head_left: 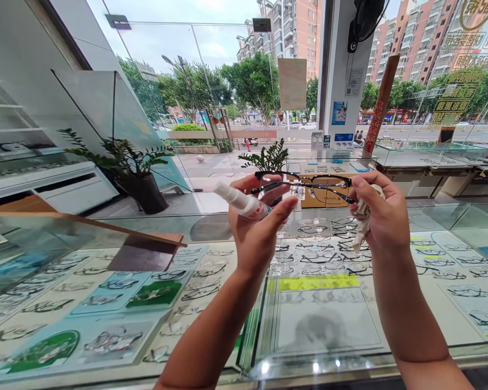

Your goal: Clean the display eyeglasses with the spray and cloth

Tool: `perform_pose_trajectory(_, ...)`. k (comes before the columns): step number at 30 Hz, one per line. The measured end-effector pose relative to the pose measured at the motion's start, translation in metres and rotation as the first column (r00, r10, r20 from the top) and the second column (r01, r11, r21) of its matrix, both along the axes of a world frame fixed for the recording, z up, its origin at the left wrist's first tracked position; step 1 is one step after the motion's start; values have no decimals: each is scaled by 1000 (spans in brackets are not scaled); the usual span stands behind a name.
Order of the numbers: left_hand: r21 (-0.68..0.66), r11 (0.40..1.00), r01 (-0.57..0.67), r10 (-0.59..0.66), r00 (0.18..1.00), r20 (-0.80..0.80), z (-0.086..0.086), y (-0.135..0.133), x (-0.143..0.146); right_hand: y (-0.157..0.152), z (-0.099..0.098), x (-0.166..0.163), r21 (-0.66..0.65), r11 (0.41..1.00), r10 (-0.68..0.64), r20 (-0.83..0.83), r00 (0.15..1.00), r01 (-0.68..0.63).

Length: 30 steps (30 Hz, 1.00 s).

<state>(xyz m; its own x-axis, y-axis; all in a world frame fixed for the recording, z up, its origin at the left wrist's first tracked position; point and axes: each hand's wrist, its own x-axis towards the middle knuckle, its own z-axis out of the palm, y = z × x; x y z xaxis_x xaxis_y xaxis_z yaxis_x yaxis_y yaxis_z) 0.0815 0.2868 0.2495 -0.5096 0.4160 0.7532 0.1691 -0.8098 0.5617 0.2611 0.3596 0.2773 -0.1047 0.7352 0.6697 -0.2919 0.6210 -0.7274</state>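
Note:
Black half-rim eyeglasses (305,183) are held up in front of me above a glass counter. My right hand (384,211) pinches them at their right end, and a crumpled pale cloth (363,219) is tucked into the same hand. A small white spray bottle (244,203) lies tilted in my left hand (258,233), its nozzle pointing up and left. The left fingers are beside the left lens, partly behind it; whether they touch the frame I cannot tell. Both lenses look clear.
Below my arms, the glass display counter (321,355) contains rows of eyeglasses (315,254). A wooden-edged stand (146,252) rests at left. Potted plants (146,189) stand beyond, before glass doors. A brown box (321,197) sits behind the held eyeglasses.

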Motion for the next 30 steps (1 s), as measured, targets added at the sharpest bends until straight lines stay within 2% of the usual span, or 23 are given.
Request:
perform_pose_trajectory(5,-18,996,85,-83,992,94,2,1,3,-2,0,1,-7,1000,23,-2,1000,-23)
perform_pose_trajectory(12,-6,980,201,-199,974,112,2,6,-2,-8,2,6,60,998,3,3,1000,-4)
perform_pose_trajectory(16,-64,939,337,-323,932,162,6,4,-6,-10,2,5,125,992,11,-6,1000,-10)
perform_pose_trajectory(19,-180,840,511,-470,853,228,9,3,-12,-10,1,3,220,975,-52,42,998,41)
perform_pose_trajectory(21,-275,734,621,-561,783,270,10,3,-16,-10,0,2,329,942,-106,113,988,63)
perform_pose_trajectory(23,-346,620,704,-624,710,327,10,4,-20,-11,0,2,460,888,-130,200,971,24)
perform_pose_trajectory(26,-390,495,777,-663,627,409,10,5,-22,-14,-1,1,592,804,-146,298,943,-63)
perform_pose_trajectory(30,-412,388,825,-687,557,467,8,6,-20,-15,-1,0,662,743,-163,318,934,-96)
